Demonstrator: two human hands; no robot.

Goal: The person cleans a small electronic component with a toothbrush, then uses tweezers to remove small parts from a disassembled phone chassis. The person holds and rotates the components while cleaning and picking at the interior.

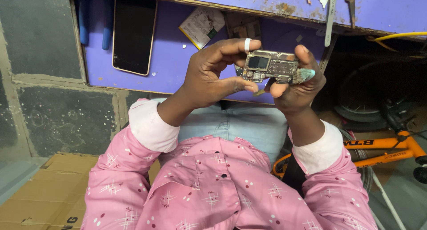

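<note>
Metal-shielded circuit board (270, 66) lies crosswise, left hand (212, 74) and right hand (297, 85) fingers pinching ends.

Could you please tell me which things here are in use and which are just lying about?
In use:
circuit board, held by left hand and right hand
brush, in right hand

Lying about:
phone
flat pack
metal strip
yellow cable
orange frame
cardboard

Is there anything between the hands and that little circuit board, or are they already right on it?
Nothing visible stands between them. The left hand pinches the circuit board at its left end; the right hand grips its right end, with a small brush held against it.
</note>
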